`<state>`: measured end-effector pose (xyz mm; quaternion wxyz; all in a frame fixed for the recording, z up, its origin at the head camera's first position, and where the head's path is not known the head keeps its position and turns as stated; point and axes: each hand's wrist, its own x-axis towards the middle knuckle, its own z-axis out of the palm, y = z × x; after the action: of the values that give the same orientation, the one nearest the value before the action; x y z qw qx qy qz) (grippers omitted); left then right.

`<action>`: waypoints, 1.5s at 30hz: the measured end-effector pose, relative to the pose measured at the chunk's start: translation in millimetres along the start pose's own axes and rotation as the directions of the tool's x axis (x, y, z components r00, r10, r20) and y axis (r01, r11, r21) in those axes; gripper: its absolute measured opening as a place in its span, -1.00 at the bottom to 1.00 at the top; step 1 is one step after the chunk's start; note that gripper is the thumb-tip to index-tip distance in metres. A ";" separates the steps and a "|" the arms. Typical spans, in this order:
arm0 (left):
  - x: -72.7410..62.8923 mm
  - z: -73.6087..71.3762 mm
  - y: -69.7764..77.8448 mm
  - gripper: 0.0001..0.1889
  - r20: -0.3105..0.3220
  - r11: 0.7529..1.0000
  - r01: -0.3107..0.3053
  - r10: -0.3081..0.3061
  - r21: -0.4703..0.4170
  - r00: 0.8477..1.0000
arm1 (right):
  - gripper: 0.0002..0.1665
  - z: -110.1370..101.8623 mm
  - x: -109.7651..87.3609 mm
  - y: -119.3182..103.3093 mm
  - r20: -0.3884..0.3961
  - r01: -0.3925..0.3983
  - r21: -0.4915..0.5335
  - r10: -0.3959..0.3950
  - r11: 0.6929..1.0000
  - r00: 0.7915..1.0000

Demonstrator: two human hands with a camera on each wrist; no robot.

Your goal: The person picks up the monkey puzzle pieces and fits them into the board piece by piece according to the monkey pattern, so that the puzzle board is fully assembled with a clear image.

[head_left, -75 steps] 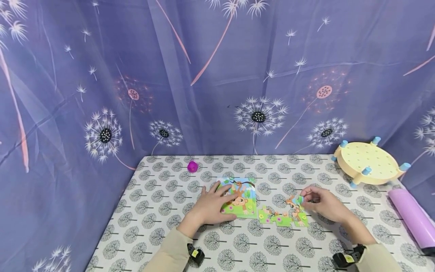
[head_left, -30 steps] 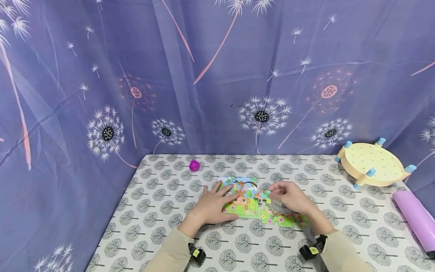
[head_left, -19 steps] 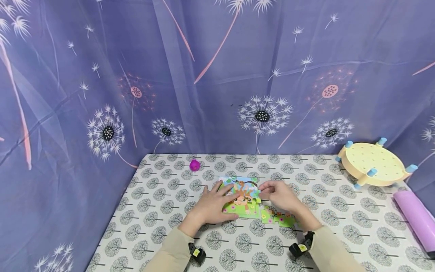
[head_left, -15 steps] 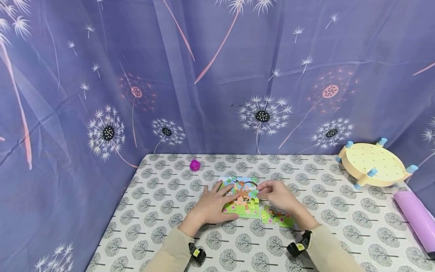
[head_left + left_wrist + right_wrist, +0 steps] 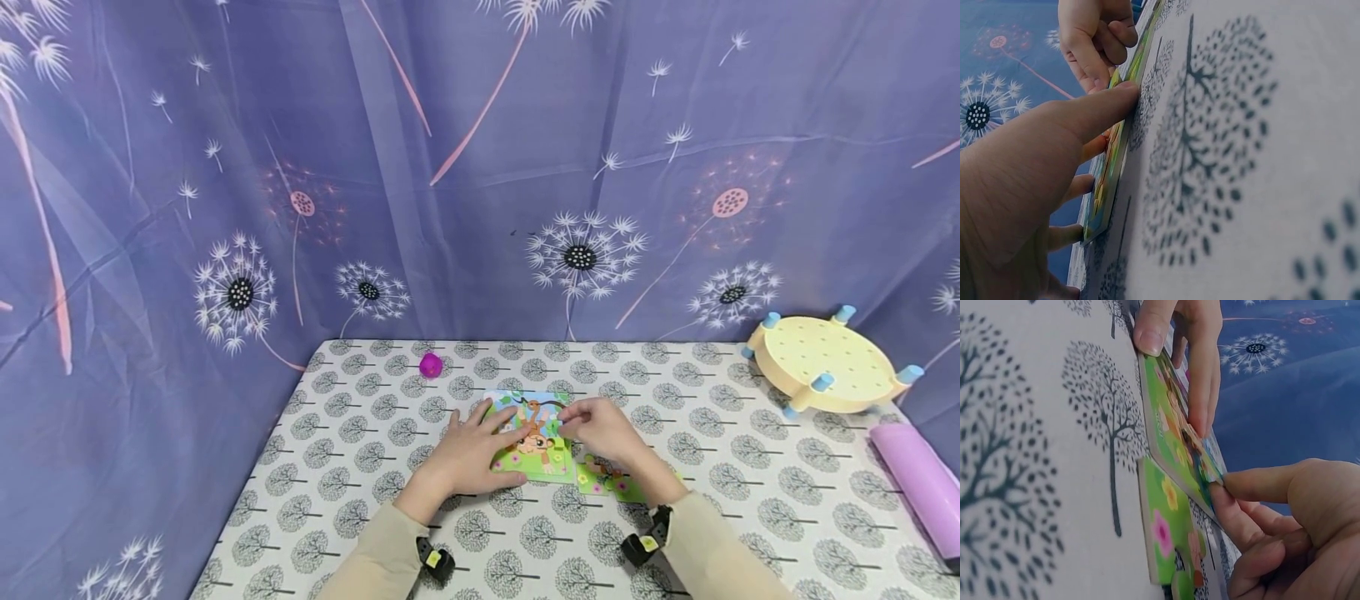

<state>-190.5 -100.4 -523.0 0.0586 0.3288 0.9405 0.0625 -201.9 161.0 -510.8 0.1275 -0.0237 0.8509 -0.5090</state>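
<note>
A monkey jigsaw board [image 5: 555, 476] lies on the table. My left hand [image 5: 468, 457] rests spread over its left part, thumb along the near edge. My right hand [image 5: 606, 431] pinches a puzzle piece [image 5: 1212, 471] between thumb and index finger at the board's right side. In the head view that piece, mostly behind the fingers, overlaps the picture. In the right wrist view it sits slightly raised over the board. Loose puzzle pieces [image 5: 592, 481] with green ground and flowers lie just right of the board, partly hidden under the right forearm.
A small purple object [image 5: 431, 365] stands near the back left of the tree-print tablecloth [image 5: 536, 533]. At the right are a yellow oval stool-like toy [image 5: 825, 354] with blue-tipped legs and a lilac cylinder [image 5: 911, 483]. A dandelion-print curtain [image 5: 465, 250] hangs behind.
The right hand has carried the puzzle piece leftward from the loose pieces to the board's right side, then slightly farther over it. The left hand has stayed spread on the board.
</note>
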 end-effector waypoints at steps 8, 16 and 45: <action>-0.1 0.9 -1.1 -0.16 0.002 1.000 -0.005 0.005 0.016 1.000 | -0.74 4.4 1.1 -3.6 -0.042 -0.030 -0.039 0.028 0.999 0.999; 0.8 1.3 -1.2 -0.16 0.009 1.000 -0.007 0.007 0.019 1.000 | -0.73 2.6 -0.1 -4.5 -0.054 -0.053 -0.080 0.048 0.995 0.997; 1.6 -4.5 4.2 -0.20 0.024 1.000 0.003 -0.003 0.018 1.000 | -0.73 -9.9 -6.5 2.6 -0.015 -0.023 -0.025 0.023 0.999 1.000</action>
<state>-189.9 -96.5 -518.0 0.0671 0.3287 0.9407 0.0501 -197.8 171.8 -507.3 0.1270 -0.0120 0.8584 -0.4969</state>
